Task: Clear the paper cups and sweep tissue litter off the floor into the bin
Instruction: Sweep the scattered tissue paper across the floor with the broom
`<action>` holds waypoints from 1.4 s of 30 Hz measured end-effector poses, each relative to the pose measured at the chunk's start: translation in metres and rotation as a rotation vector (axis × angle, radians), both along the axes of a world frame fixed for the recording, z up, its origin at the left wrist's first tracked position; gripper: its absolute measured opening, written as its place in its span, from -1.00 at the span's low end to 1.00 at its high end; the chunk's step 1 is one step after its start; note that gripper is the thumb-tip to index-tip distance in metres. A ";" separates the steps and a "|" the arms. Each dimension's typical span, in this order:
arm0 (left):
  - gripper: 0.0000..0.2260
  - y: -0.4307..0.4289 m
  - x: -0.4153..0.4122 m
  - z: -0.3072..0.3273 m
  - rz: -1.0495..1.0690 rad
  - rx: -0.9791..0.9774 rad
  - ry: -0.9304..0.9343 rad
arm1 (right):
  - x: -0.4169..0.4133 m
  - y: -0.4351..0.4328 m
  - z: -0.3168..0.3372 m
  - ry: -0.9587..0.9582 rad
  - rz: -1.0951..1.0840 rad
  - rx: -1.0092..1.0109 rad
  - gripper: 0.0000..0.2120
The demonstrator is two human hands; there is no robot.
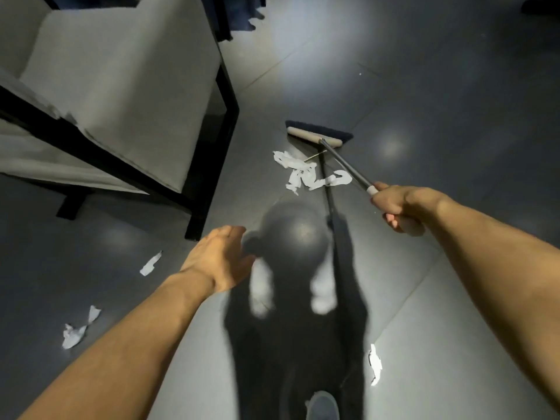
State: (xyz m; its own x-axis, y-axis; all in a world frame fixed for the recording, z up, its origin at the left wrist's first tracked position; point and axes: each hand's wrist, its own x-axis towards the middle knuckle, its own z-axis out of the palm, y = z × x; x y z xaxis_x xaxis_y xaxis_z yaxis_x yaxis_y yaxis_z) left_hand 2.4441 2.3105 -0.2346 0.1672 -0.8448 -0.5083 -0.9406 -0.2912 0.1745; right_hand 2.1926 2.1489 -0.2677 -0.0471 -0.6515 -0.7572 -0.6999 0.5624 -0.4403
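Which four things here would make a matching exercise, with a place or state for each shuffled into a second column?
Things:
1. right hand
2. left hand
3. tissue pile
4. chair

Places or states:
a. upper left of the view
b. open, holding nothing
c. grips the broom handle
d. on the floor, on the near side of the broom head

Pairs: 1-c, 2-b, 3-d, 4-a.
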 end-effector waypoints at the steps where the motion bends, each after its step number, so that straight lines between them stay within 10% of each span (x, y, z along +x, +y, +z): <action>1: -0.53 0.004 0.000 0.000 0.010 0.010 -0.002 | -0.002 0.006 0.004 0.005 -0.028 0.024 -0.55; 24: -0.47 0.275 -0.017 0.048 -0.216 -0.036 0.010 | -0.042 0.415 0.070 0.011 -0.052 0.090 -0.54; 42: -0.47 0.262 -0.039 0.058 -0.064 -0.068 0.024 | -0.046 0.354 0.053 -0.207 -0.065 -0.136 -0.56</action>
State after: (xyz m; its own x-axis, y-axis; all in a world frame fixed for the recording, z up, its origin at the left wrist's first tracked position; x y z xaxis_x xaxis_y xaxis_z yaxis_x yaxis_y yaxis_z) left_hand 2.4056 2.5729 -0.1763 0.1003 -0.8862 -0.4523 -0.9522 -0.2173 0.2146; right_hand 2.1470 2.5028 -0.2143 0.0552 -0.7488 -0.6605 -0.5514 0.5287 -0.6453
